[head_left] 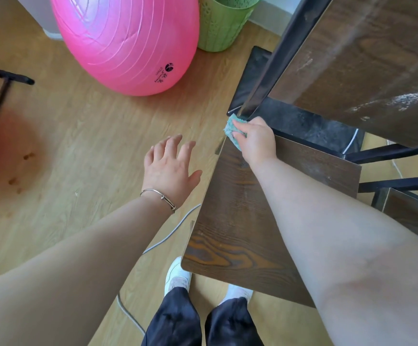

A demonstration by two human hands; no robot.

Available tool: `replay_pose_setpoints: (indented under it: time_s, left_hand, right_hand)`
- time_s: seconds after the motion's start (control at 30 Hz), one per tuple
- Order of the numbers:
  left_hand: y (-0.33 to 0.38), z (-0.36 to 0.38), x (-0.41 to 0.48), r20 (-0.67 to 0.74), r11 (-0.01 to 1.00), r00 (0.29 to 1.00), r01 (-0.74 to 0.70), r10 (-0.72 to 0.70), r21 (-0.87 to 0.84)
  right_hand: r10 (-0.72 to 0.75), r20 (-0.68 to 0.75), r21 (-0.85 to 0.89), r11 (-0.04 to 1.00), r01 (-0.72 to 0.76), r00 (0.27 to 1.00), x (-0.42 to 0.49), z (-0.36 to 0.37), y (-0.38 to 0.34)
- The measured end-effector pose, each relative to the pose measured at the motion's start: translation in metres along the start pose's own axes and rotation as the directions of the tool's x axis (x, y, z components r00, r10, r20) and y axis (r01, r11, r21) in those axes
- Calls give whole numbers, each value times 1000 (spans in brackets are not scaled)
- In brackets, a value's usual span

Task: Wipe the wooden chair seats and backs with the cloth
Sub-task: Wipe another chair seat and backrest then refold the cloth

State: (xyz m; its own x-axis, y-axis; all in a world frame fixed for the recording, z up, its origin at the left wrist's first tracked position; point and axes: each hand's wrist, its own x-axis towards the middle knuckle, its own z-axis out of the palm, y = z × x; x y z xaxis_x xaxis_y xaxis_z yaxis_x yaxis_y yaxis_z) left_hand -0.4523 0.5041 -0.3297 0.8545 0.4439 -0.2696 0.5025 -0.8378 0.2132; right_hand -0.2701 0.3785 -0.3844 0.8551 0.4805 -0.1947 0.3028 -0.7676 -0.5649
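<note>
A dark wooden chair seat [230, 221] lies in front of me, with its wooden back panel [367, 58] in a black metal frame rising at the upper right. My right hand [257, 141] presses a teal cloth [232, 132] onto the seat's far left corner, beside the frame post. My left hand [170, 166] hovers over the floor to the left of the seat, fingers spread, holding nothing; a thin bracelet circles its wrist.
A big pink exercise ball [125, 41] and a green perforated bin [222, 23] stand on the wood floor beyond. A grey cable [168, 236] runs past my white shoes [178, 275]. A second wooden seat [412, 216] shows at right; a black stand [3, 81] sits at left.
</note>
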Motion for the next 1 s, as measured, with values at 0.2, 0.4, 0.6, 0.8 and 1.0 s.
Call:
replay_pose_setpoints:
  time_s: [0.2, 0.4, 0.6, 0.8, 1.0]
  left_hand:
    - [-10, 1, -19, 12, 999, 1000, 29, -29, -29]
    - [-18, 6, -50, 46, 998, 998, 54, -53, -13]
    - [-24, 15, -89, 65, 998, 996, 56, -55, -14]
    - [-23, 25, -119, 90, 997, 993, 74, -73, -7]
    - [-17, 29, -131, 95, 997, 993, 76, -75, 0]
  right_hand:
    - [3, 105, 91, 996, -12, 994, -32, 11, 4]
    - [-70, 328, 106, 994, 36, 942, -121, 32, -6]
    - [128, 360, 339, 905, -257, 924, -200, 52, -7]
    - [153, 459, 236, 929, -286, 875, -250, 50, -9]
    - [92, 613, 67, 984, -168, 785, -276, 38, -4]
